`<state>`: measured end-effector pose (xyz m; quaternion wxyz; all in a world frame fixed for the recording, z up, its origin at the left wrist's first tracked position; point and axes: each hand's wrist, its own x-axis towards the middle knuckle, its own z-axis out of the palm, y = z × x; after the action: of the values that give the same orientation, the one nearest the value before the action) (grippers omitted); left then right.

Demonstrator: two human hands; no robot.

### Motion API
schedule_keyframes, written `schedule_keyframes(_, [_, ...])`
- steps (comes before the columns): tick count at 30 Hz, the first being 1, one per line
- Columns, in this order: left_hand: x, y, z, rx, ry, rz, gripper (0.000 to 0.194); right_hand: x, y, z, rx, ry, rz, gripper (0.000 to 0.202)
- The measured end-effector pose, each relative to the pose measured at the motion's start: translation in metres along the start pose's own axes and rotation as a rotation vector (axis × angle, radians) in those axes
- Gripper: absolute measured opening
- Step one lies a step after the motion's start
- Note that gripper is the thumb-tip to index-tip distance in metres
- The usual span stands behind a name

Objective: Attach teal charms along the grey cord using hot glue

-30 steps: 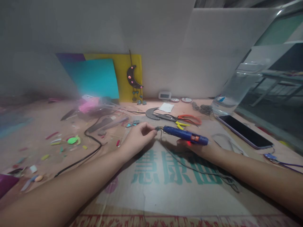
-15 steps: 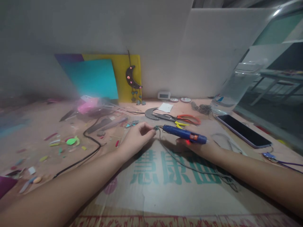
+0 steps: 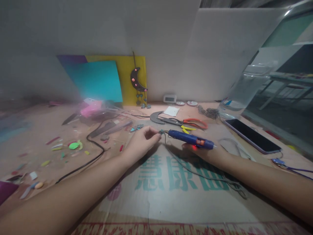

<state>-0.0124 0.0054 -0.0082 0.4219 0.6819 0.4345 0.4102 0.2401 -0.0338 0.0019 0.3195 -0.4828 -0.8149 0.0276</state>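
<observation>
My right hand (image 3: 207, 149) is closed around a blue hot glue gun (image 3: 190, 139), which shows a red light on its underside. The gun's metal nozzle points left and meets a small teal piece (image 3: 161, 132). That piece is pinched between the thumb and fingers of my left hand (image 3: 144, 141); its exact shape is too small to make out. A thin grey cord (image 3: 179, 164) runs from the pinched piece down and right across the printed sheet (image 3: 156, 205). Just beyond my hands lies a grey crescent (image 3: 156, 117).
Orange-handled scissors (image 3: 195, 123) lie behind the glue gun. A phone (image 3: 251, 135) and a clear bottle (image 3: 241, 91) are at right. Colourful scraps (image 3: 74, 145) and a black cable (image 3: 93, 160) spread over the left side. A decorated dark moon (image 3: 135, 80) hangs against a yellow board (image 3: 124, 70).
</observation>
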Motion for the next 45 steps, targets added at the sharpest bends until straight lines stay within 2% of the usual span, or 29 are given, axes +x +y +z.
schedule_keyframes(6, [0.0, 0.002, 0.0, 0.005, 0.013, -0.001, 0.017, 0.004, -0.01, -0.005, 0.03, -0.037, -0.007, 0.03])
schedule_keyframes(15, [0.0, 0.004, 0.0, -0.01, 0.01, -0.012, 0.017, 0.002, -0.006, -0.004, 0.047, -0.043, -0.009, 0.027])
schedule_keyframes(27, [0.001, -0.001, 0.001, -0.002, 0.009, -0.018, 0.018, 0.001, -0.002, -0.001, 0.047, 0.044, -0.021, 0.021])
schedule_keyframes(32, [0.001, 0.0, 0.0, 0.02, 0.002, -0.009, 0.019, 0.005, -0.009, -0.002, 0.221, 0.087, 0.137, 0.02])
schedule_keyframes(36, [0.0, 0.004, 0.0, 0.048, 0.001, -0.023, 0.019, 0.015, -0.01, -0.017, 0.355, 0.216, 0.341, 0.03])
schedule_keyframes(39, [0.0, 0.005, 0.001, 0.05, 0.001, -0.031, 0.019, 0.027, 0.0, -0.034, 0.394, 0.282, 0.445, 0.037])
schedule_keyframes(42, [0.001, 0.003, 0.003, 0.028, -0.001, -0.027, 0.019, 0.039, 0.018, -0.046, 0.332, 0.32, 0.523, 0.041])
schedule_keyframes(45, [0.002, 0.002, 0.004, 0.035, -0.016, -0.014, 0.02, 0.054, 0.036, -0.048, 0.28, 0.263, 0.552, 0.042])
